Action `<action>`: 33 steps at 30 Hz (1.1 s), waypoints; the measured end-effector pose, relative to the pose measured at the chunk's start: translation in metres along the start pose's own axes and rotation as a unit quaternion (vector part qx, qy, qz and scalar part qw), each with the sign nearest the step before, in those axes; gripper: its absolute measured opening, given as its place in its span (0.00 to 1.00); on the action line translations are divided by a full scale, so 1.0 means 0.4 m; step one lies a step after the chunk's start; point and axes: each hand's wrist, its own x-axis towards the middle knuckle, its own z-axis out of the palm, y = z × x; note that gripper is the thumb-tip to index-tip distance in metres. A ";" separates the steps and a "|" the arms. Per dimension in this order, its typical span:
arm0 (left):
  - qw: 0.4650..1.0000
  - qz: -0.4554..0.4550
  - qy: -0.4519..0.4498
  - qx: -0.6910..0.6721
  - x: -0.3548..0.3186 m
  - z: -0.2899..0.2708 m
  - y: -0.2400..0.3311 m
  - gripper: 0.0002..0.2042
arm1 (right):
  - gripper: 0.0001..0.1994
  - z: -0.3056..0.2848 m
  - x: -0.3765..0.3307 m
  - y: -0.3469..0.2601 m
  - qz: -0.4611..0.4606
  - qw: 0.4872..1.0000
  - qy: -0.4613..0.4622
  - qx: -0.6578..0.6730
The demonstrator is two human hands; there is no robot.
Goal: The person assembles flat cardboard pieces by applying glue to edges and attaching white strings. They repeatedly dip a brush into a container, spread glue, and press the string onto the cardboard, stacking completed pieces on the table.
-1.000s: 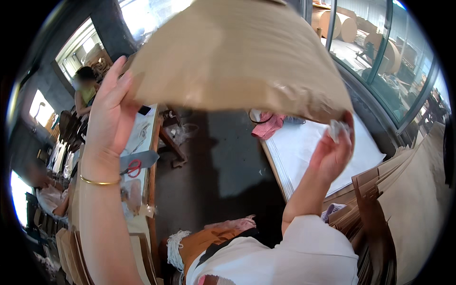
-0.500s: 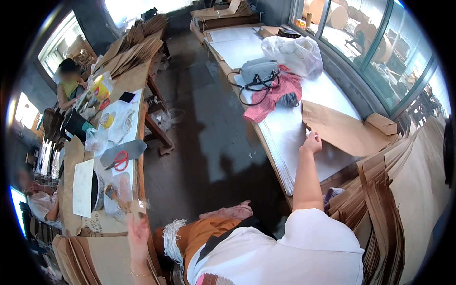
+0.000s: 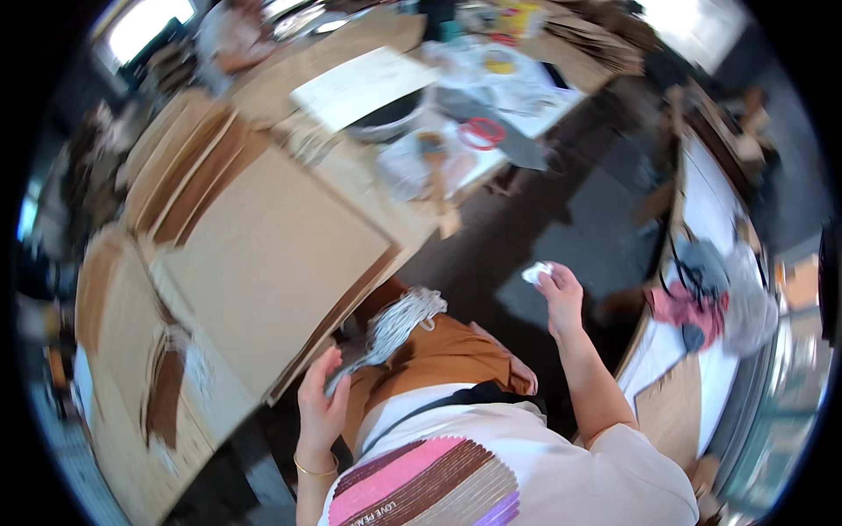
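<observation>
My right hand [image 3: 563, 296] is raised over the floor gap between two tables. It pinches a small crumpled white piece [image 3: 537, 273] between thumb and fingertips; its exact kind is too small to tell. Lower and to the left, my left hand [image 3: 322, 401] has thumb and fingers apart and looks to hold nothing. A bundle of white strings [image 3: 405, 323] lies over my brown-clad lap, its lower end close beside the left fingertips. The nearest pile to that hand is a stack of large brown paper sheets or bags [image 3: 272, 254] on the left table.
On the left table are a white board [image 3: 364, 86] over a dark round pan, red-handled scissors [image 3: 482, 133], a plastic bag [image 3: 412, 167] and a phone [image 3: 554, 75]. A seated person [image 3: 230, 44] is beyond. The right table holds a grey handbag [image 3: 702, 265] and a brown sheet [image 3: 671, 399].
My view and body have turned left, toward the brown paper stacks. My right hand has left the brown sheet on the right table, carrying the small white piece.
</observation>
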 end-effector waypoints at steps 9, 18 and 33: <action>0.890 -0.052 0.217 0.397 -0.048 -0.151 -0.089 0.23 | 0.14 0.636 -0.133 -0.097 -0.457 0.717 -0.474 -0.229; 0.890 -0.151 0.097 0.418 -0.061 -0.179 -0.201 0.37 | 0.10 0.737 -0.164 -0.084 0.048 0.812 -0.576 -0.085; 0.872 -0.173 0.079 0.451 -0.048 -0.136 -0.233 0.38 | 0.08 0.326 0.469 -0.198 -0.219 0.936 -0.046 -0.273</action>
